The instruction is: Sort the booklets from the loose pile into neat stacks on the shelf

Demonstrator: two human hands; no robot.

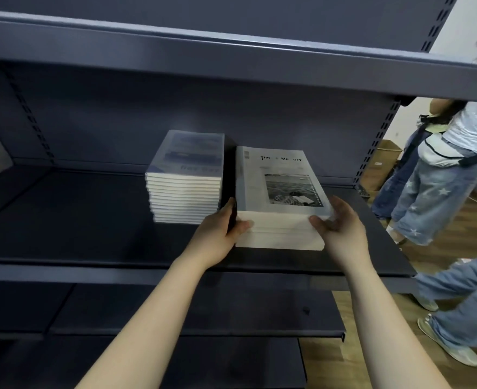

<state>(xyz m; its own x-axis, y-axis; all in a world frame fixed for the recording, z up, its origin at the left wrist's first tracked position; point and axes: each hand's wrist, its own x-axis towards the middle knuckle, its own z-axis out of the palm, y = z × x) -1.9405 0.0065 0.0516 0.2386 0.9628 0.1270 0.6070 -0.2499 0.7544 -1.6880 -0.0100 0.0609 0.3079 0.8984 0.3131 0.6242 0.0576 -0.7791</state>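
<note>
One dark grey shelf (91, 220) fills the view, with boards above and below the middle one. Two stacks of booklets sit on the middle board, side by side with a narrow gap. The left stack (186, 178) lies farther back and holds perhaps a dozen booklets, though its cover is blurred. The right stack (276, 186) lies nearer, topped by a cover with a black-and-white photo; its page edges blur together, so I cannot count it.

Both hands grip the right stack. The left hand (217, 231) wraps its near left corner, fingers in the gap, thumb on the near face. The right hand (341, 226) clasps the near right corner.

Right of the shelf stand two people (439, 175) in jeans, with a cardboard box (383, 161) beyond them. Nothing lies between the hands and the stacks.

The board is matt and dark; the floor (456, 237) is wood, the far wall white.
</note>
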